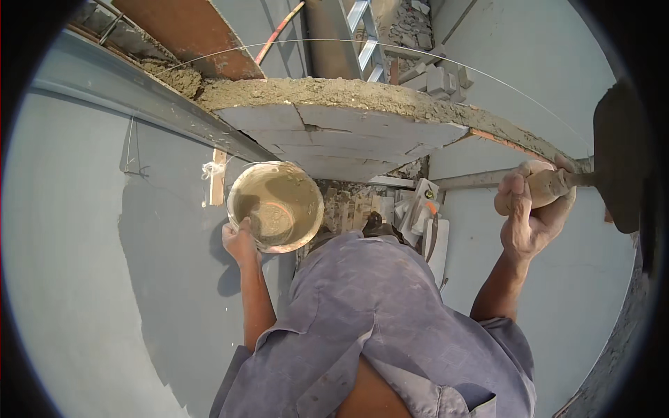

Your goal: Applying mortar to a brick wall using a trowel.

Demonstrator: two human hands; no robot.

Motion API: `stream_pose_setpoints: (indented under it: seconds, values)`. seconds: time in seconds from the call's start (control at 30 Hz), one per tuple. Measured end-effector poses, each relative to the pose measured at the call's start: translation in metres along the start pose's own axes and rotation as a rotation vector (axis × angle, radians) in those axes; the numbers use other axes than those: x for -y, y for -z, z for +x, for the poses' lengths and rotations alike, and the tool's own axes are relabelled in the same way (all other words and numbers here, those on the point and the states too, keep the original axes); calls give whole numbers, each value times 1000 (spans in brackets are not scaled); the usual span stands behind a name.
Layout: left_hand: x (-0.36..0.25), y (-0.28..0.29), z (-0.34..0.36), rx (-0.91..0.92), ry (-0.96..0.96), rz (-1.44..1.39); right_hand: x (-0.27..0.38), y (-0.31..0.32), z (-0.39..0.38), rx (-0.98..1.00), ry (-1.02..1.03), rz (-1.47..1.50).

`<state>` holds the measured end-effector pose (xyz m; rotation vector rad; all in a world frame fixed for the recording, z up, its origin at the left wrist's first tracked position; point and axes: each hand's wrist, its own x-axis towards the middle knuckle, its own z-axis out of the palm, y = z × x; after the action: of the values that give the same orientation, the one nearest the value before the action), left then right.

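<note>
My left hand grips the near rim of a round, mortar-stained bucket, its thumb over the edge. The bucket tips toward me, and some wet grey mortar lies at its bottom. Out to the right, my right hand is closed round the wooden handle of a trowel, whose broad dark blade points right, partly lost in the dark rim of the picture. In front of me runs a low wall of pale blocks, its top coated with a rough mortar bed.
A thin white string arcs above the wall. Beyond stand a ladder, a rust-brown board and loose blocks. A metal beam crosses at left. By my feet lie planks and an orange-and-dark curved tool.
</note>
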<state>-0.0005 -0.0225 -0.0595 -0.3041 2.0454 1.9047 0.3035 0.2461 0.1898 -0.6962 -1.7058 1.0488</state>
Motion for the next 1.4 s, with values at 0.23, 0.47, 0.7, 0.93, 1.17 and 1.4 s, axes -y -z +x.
stream_pose_setpoints:
  seconds: [0.23,0.47,0.7,0.93,1.17,1.4]
  values:
    - [60,43,11,-154,-243,631,-133,-20,-93,600,-194,-800]
    - [96,85,0,-268,-11,268,-99,-178,-24,717,-144,-551]
    - [97,100,-2,-314,13,241,-113,-287,83,839,29,-925]
    - [115,128,-12,-418,76,216,-117,-296,93,943,122,-904]
    - [135,139,5,-422,91,200,-107,-294,78,949,267,-1007]
    - [116,123,10,-374,69,241,-102,-260,67,800,188,-916]
